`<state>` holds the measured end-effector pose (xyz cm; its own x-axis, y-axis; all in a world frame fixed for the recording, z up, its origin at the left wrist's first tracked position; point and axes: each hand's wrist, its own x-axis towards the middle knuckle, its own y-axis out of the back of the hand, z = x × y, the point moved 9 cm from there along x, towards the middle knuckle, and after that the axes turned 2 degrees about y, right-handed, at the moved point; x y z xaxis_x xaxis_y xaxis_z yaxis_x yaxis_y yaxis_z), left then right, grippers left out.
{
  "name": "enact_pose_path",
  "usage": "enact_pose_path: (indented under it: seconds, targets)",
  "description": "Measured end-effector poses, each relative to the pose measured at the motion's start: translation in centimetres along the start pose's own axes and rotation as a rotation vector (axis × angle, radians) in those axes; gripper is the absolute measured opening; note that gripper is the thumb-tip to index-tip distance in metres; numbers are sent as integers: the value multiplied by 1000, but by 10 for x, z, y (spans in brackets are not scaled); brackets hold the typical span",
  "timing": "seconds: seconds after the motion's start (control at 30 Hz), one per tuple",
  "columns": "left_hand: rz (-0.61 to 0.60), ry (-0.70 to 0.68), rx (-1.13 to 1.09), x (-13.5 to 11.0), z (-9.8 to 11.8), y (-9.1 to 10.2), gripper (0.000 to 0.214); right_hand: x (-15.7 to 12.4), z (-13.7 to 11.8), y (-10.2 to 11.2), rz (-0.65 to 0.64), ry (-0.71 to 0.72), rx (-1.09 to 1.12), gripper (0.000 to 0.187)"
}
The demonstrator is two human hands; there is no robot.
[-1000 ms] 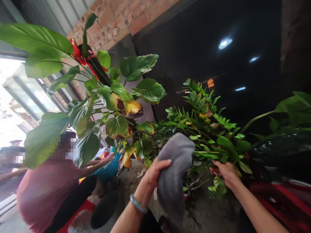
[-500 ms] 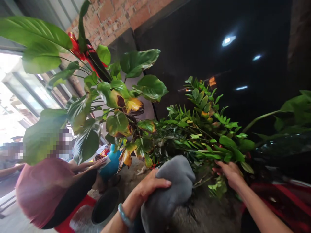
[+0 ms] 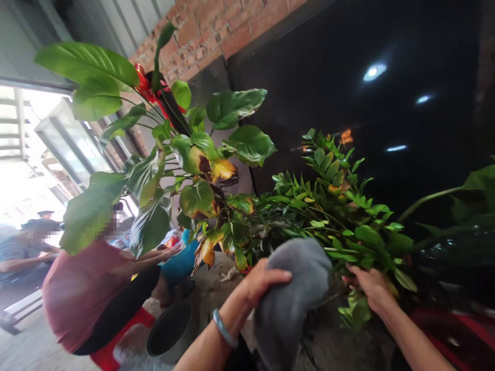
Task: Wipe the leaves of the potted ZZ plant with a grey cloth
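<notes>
While grey cloth (image 3: 297,273) hangs loose, leaves (image 3: 367,236) crowd the right grip (image 3: 373,289).

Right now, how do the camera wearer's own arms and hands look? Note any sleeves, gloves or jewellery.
The left hand and right hand are both gloveless, and no sleeves show on the visible forearms. A smooth, rounded, pale blue-grey bangle circles the left wrist; no jewellery shows on the right.
</notes>
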<state>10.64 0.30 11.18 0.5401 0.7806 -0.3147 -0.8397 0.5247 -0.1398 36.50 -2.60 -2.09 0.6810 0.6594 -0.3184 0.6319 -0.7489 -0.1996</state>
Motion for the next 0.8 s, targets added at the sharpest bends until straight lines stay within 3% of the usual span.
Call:
enact_pose_path:
  seconds: [0.07,0.13,0.23,0.3,0.37,0.4,0.47,0.57,0.63,0.7,0.8]
  targets:
    - [95,-131,-104,10,29,5,46,-1,-1,0,-12,-5,7,14]
    - [202,-156,-173,27,30,8,47,-2,-1,-1,-27,-10,8,14]
    - [226,28,-135,40,-17,1,41,1,1,-1,-44,-23,5,16]
    - [137,193,-79,30,-56,-9,39,3,2,1,-56,-25,6,15]
    - [51,267,-46,11,-71,-14,41,5,2,3,-70,-21,6,14]
    - [31,251,-46,2,-66,-15,42,6,2,4,-77,-18,4,14]
    - [33,135,-75,-5,-33,-12,45,5,1,5,-86,-18,0,14]
    - [132,-81,-191,9,24,0,48,1,-1,2,-89,-23,2,11]
    - [238,-131,-250,24,33,9,45,-2,-3,-1,-85,-27,10,11]
    - [275,-57,-245,34,10,11,41,-6,-4,-3,-71,-33,14,13]
    - [116,183,-127,25,-48,-4,39,-8,-6,-1,-32,-38,-1,17]
